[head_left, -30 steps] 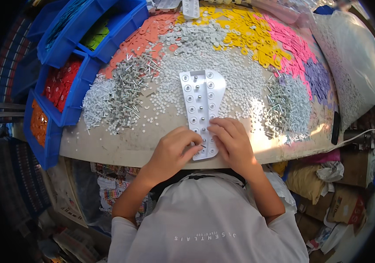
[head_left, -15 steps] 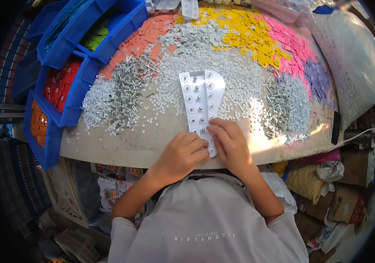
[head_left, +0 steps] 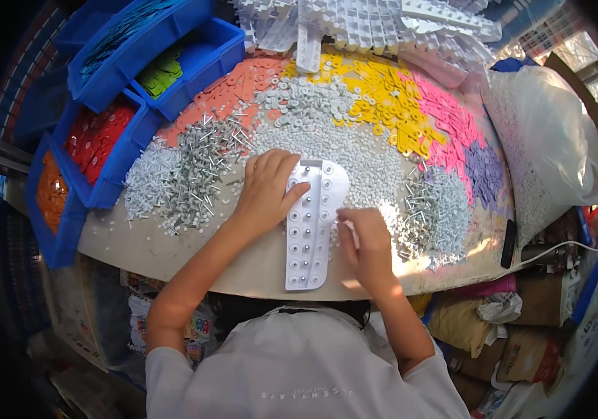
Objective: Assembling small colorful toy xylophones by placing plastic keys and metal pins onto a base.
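- The left hand lies flat, fingers spread, on the upper left corner of the white plastic tray, its fingertips pressing the tray's rim; it steadies rather than grasps
- The right hand sits just right of the tray's middle, fingertips pinched together at the tray's edge; whether a small piece is between them cannot be told
- The tray stands lengthwise at the centre of the frame, between the two hands, with rows of round sockets, most of which seem to carry a small screw or cap
- The step in hand looks like filling the tray's sockets one at a time; the next move would call for a fine pinch and a straight drop into an open socket while the tray is kept from sliding
- Left of the tray lies the pile of metal screws, and right of it a smaller screw heap
- White washers spread above, and blue bins stand at the upper left
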Available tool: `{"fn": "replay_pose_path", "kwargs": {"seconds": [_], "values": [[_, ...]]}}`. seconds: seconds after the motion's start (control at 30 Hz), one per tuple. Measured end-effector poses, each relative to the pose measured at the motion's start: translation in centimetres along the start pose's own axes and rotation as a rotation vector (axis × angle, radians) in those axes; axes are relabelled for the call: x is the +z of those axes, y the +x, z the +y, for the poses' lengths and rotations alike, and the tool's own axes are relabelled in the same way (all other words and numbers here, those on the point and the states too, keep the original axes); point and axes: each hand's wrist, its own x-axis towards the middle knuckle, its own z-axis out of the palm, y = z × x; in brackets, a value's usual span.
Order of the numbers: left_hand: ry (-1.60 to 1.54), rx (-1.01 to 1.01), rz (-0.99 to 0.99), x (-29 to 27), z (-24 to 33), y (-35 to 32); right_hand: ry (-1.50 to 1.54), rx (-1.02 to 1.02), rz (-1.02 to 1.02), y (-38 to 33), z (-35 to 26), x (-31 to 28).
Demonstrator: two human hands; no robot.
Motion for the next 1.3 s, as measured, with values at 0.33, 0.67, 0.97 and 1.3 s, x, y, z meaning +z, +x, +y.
{"fn": "replay_pose_path", "kwargs": {"seconds": [0.33, 0.67, 0.97, 1.3], "values": [[-0.041, -0.059, 0.054, -0.1, -1.6, 5.6, -0.183, -0.015, -0.009, 11.0, 9.2, 2.0], [0.044, 0.069, 0.048, 3.1, -5.2, 11.0, -0.246, 0.042, 0.017, 14.7, 11.6, 5.9], [0.057, 0.173, 0.050, 3.3, -5.7, 10.9, -0.168, 0.083, -0.036, 14.8, 11.8, 5.5], [0.063, 0.238, 0.163, 4.0, -6.3, 9.4, 0.155, 0.262, -0.187, 11.7, 8.1, 2.1]]}}
